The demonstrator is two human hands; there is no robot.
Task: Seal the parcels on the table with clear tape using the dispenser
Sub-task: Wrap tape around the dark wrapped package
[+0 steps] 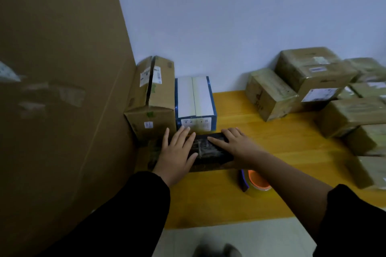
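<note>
Yellow desk (pixel 282 152) against a pale wall: your left hand (pixel 177 152) and right hand (pixel 236 146) both lie flat on the dark parcel (pixel 208 148) at the centre of the frame, fingers straight and spread, gripping nothing. Just below your right forearm sits the tape dispenser (pixel 255 182) with its orange core. Taped brown parcels (pixel 313 81) pile up at the right edge, and a blue-and-white box (pixel 194 98) stands just behind the dark one.

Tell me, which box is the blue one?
The box with blue edges and white top flaps, standing beside the tall brown carton, behind the dark parcel. Every other one is brown or dark.
</note>
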